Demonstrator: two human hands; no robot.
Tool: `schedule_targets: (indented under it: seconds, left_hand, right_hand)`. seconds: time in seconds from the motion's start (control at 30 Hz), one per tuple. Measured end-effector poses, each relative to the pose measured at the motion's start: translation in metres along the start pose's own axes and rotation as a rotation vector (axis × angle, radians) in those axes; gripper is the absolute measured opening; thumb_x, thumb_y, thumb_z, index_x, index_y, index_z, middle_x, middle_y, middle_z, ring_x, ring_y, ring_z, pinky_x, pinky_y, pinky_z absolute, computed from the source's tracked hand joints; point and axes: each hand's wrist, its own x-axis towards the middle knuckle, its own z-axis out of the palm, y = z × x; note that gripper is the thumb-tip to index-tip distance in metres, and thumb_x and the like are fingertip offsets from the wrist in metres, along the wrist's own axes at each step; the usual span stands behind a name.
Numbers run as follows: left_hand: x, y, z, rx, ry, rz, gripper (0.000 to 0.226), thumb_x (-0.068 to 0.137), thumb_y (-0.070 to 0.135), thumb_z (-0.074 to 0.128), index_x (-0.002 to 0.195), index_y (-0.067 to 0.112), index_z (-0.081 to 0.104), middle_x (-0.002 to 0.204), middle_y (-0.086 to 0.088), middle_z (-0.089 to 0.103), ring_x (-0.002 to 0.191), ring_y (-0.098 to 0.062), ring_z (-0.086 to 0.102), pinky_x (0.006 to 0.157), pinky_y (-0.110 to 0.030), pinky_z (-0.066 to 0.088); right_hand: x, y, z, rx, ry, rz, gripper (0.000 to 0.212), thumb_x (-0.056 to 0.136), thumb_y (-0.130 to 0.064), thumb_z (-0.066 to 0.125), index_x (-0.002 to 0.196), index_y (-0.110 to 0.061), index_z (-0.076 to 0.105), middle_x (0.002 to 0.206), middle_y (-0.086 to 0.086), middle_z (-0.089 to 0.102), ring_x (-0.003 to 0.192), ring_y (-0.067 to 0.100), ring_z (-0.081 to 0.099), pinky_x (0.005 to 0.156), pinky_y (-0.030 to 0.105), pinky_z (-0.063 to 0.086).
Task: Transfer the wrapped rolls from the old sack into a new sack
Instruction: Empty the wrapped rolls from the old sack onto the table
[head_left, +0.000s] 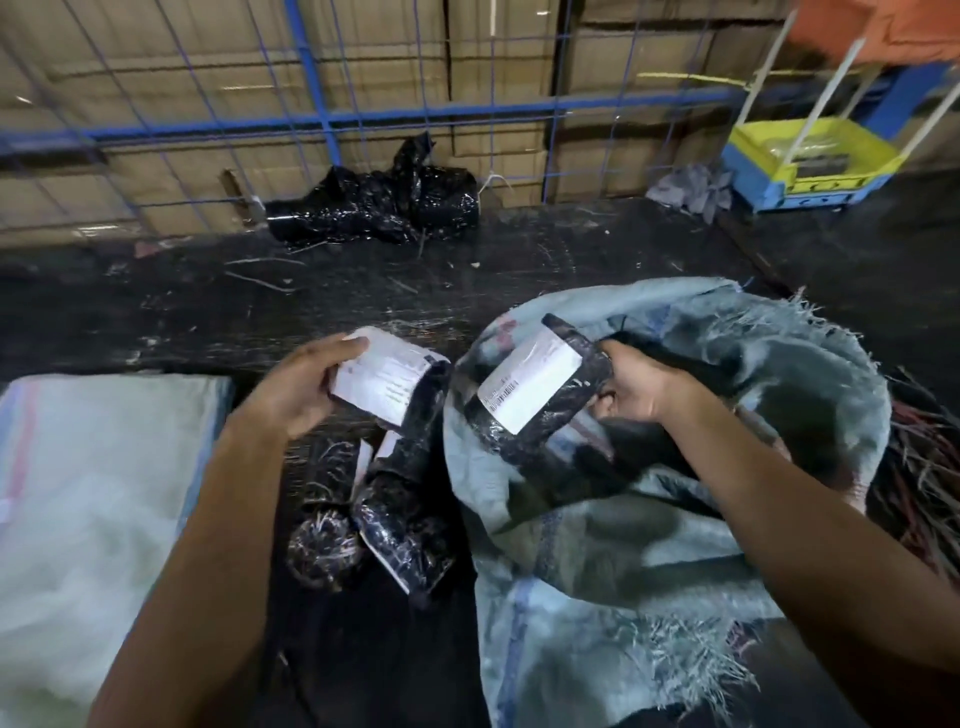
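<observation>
The old sack, pale blue with frayed edges, lies open at the right on the dark table. My right hand grips a black-wrapped roll with a white label at the sack's mouth. My left hand holds another black roll with a white label just left of the sack. Below it, two more wrapped rolls lie on the table. The new white sack lies flat at the left.
A crumpled black plastic bundle sits at the table's far edge against a blue wire fence with cardboard boxes behind. A yellow and blue crate stands at the back right. Loose reddish strands lie right of the old sack.
</observation>
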Motion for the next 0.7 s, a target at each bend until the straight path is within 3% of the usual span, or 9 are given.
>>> schedule_targets:
  seconds: [0.03, 0.13, 0.2, 0.23, 0.3, 0.37, 0.47, 0.6, 0.7]
  left_hand:
    - [-0.003, -0.002, -0.02, -0.077, 0.075, 0.031, 0.019, 0.096, 0.01, 0.058, 0.114, 0.004, 0.061, 0.097, 0.006, 0.076, 0.074, 0.001, 0.07, 0.062, -0.015, 0.054]
    - [0.001, -0.018, -0.073, -0.145, 0.413, 0.093, 0.037, 0.077, 0.026, 0.078, 0.111, 0.015, 0.068, 0.11, -0.008, 0.072, 0.089, -0.021, 0.07, 0.064, -0.029, 0.056]
    - [0.007, -0.034, -0.092, 0.059, 0.57, 0.174, 0.009, 0.081, 0.021, 0.074, 0.088, 0.019, 0.069, 0.1, -0.006, 0.072, 0.094, -0.023, 0.065, 0.081, -0.035, 0.051]
    - [0.01, -0.041, -0.096, 0.146, 0.611, 0.213, 0.006, 0.084, 0.017, 0.072, 0.082, 0.018, 0.066, 0.097, -0.007, 0.07, 0.094, -0.022, 0.062, 0.086, -0.035, 0.047]
    - [0.017, -0.056, -0.101, 0.374, 0.645, 0.255, 0.011, 0.088, 0.012, 0.069, 0.08, 0.012, 0.062, 0.09, -0.013, 0.066, 0.089, -0.022, 0.057, 0.081, -0.034, 0.042]
    - [0.025, -0.071, -0.103, 0.663, 0.631, 0.329, 0.012, 0.091, 0.014, 0.067, 0.088, 0.002, 0.064, 0.088, -0.019, 0.068, 0.082, -0.028, 0.061, 0.076, -0.036, 0.046]
    - [0.047, -0.093, -0.106, 0.947, 0.509, 0.407, 0.012, 0.092, 0.013, 0.065, 0.098, 0.003, 0.067, 0.089, -0.022, 0.07, 0.079, -0.035, 0.068, 0.073, -0.042, 0.054]
    - [0.079, -0.117, -0.096, 1.173, 0.212, 0.223, 0.03, 0.093, 0.021, 0.058, 0.121, 0.012, 0.062, 0.116, -0.019, 0.065, 0.104, -0.041, 0.063, 0.084, -0.046, 0.053]
    - [0.092, -0.119, -0.093, 1.17, 0.137, 0.161, 0.036, 0.093, 0.018, 0.053, 0.126, 0.005, 0.056, 0.128, -0.021, 0.058, 0.116, -0.042, 0.055, 0.091, -0.047, 0.049]
  right_hand:
    - [0.0, -0.005, 0.017, -0.023, -0.013, -0.034, 0.03, 0.097, -0.014, 0.036, 0.07, -0.018, 0.048, 0.053, -0.001, 0.045, 0.04, 0.009, 0.04, 0.036, 0.014, 0.027]
    - [0.004, -0.023, 0.081, -0.09, -0.075, -0.122, 0.024, 0.1, -0.01, 0.038, 0.086, -0.012, 0.056, 0.064, 0.004, 0.057, 0.041, 0.011, 0.052, 0.037, 0.017, 0.041]
    - [0.01, -0.03, 0.125, -0.106, -0.061, -0.155, 0.021, 0.101, -0.011, 0.044, 0.12, -0.012, 0.053, 0.098, 0.01, 0.066, 0.05, 0.016, 0.06, 0.046, 0.022, 0.053]
    - [0.018, -0.031, 0.145, -0.109, -0.049, -0.18, 0.036, 0.101, -0.009, 0.047, 0.136, -0.015, 0.044, 0.12, 0.011, 0.061, 0.056, 0.019, 0.062, 0.051, 0.024, 0.057]
    - [0.036, -0.027, 0.176, -0.214, -0.049, -0.263, 0.046, 0.099, -0.007, 0.049, 0.142, -0.02, 0.04, 0.139, 0.01, 0.054, 0.069, 0.021, 0.064, 0.061, 0.027, 0.061]
    - [0.057, -0.018, 0.195, -0.449, 0.034, -0.393, 0.046, 0.097, -0.01, 0.048, 0.14, -0.025, 0.044, 0.137, 0.011, 0.055, 0.093, 0.024, 0.066, 0.076, 0.036, 0.062]
    - [0.083, -0.005, 0.208, -0.911, 0.166, -0.519, 0.056, 0.094, -0.012, 0.044, 0.145, -0.035, 0.037, 0.145, 0.013, 0.042, 0.121, 0.038, 0.054, 0.101, 0.044, 0.048]
    - [0.111, 0.022, 0.21, -1.207, 0.077, -0.478, 0.074, 0.092, -0.011, 0.047, 0.153, -0.041, 0.017, 0.158, 0.01, 0.019, 0.129, 0.043, 0.047, 0.106, 0.039, 0.041]
    - [0.123, 0.025, 0.209, -1.264, 0.079, -0.486, 0.076, 0.095, -0.019, 0.05, 0.155, -0.041, 0.008, 0.162, 0.008, 0.014, 0.136, 0.044, 0.037, 0.111, 0.042, 0.035]
